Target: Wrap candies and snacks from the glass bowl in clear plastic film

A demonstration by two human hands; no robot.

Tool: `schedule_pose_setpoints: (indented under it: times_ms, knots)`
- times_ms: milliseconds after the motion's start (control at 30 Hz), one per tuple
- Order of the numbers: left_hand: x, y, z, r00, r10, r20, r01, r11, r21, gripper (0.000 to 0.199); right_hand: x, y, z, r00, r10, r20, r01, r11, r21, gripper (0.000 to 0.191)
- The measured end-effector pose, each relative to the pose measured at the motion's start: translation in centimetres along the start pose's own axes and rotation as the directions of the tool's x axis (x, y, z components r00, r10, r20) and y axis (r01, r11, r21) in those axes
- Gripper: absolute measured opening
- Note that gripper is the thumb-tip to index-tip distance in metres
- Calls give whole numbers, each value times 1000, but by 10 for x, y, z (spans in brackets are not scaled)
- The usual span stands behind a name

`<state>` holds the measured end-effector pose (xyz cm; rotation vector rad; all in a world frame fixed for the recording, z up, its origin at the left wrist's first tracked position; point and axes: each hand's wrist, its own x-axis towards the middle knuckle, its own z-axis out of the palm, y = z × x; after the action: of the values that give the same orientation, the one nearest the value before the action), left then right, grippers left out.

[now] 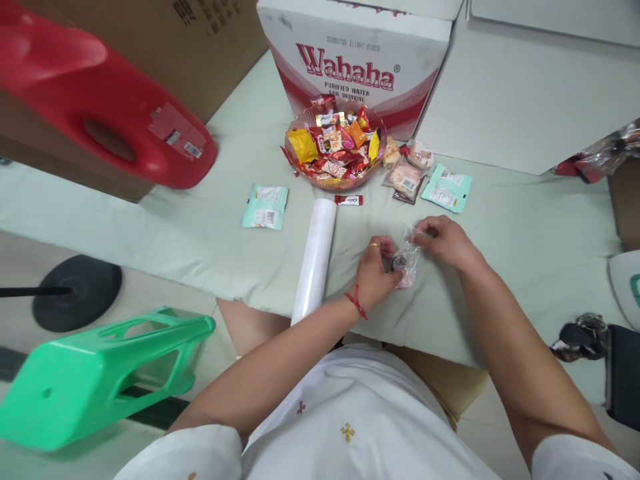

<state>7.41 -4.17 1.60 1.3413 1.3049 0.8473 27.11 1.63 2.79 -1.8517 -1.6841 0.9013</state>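
Observation:
Between my hands is a small clear plastic bag (411, 253) with something pink and something dark in its lower part. My left hand (376, 275), wearing a ring and a red string bracelet, grips the bag's left side between thumb and fingers. At the bag's upper right, my right hand (447, 244) pinches the clear plastic. Just beyond lie several wrapped snacks (406, 179), a mint-green packet (447, 189) and a small red wrapped candy (349, 200). A clear bowl (330, 181) full of colourful wrapped sweets stands farther back.
A white roll (316, 260) lies left of my hands, near another mint-green packet (266, 207). Behind the bowl stands a Wahaha carton (360, 40). A red jug (165, 127) is at upper left, a green plastic stool (65, 380) at lower left. Keys (583, 337) lie at right.

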Motion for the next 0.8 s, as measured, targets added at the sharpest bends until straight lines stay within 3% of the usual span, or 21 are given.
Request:
schedule_pose_setpoints:
  times_ms: [100, 167, 267, 333, 400, 500, 633, 800]
  knots:
    - [4, -1, 1, 999, -45, 5, 44, 999, 29, 64, 1, -18, -8, 993, 2, 118, -26, 979, 203, 36]
    - [7, 0, 1, 998, -68, 17, 67, 996, 59, 66, -8, -31, -12, 994, -33, 108, 4, 965, 261, 35]
    - [9, 2, 1, 995, -95, 31, 91, 991, 101, 53, -36, -49, -13, 980, -198, 2, 196, 971, 137, 25]
    - [9, 3, 0, 996, -85, 40, 80, 990, 115, 39, -60, -54, -8, 933, -359, 3, 359, 933, -1, 20]
    - [8, 3, -1, 997, -66, 51, 59, 991, 119, 32, -83, -51, 0, 868, -494, 57, 497, 863, -89, 21]
    - [8, 1, -5, 995, -65, 80, 56, 993, 108, 29, -109, -36, 16, 802, -595, 59, 596, 789, -147, 25]
    - [11, 2, -15, 980, -80, 182, 72, 996, 50, 30, -123, -17, 32, 758, -653, -4, 642, 747, -173, 28]
    - [15, 8, -29, 912, -136, 386, 173, 983, -62, 28, -123, -14, 43, 716, -697, 50, 689, 693, -209, 29]
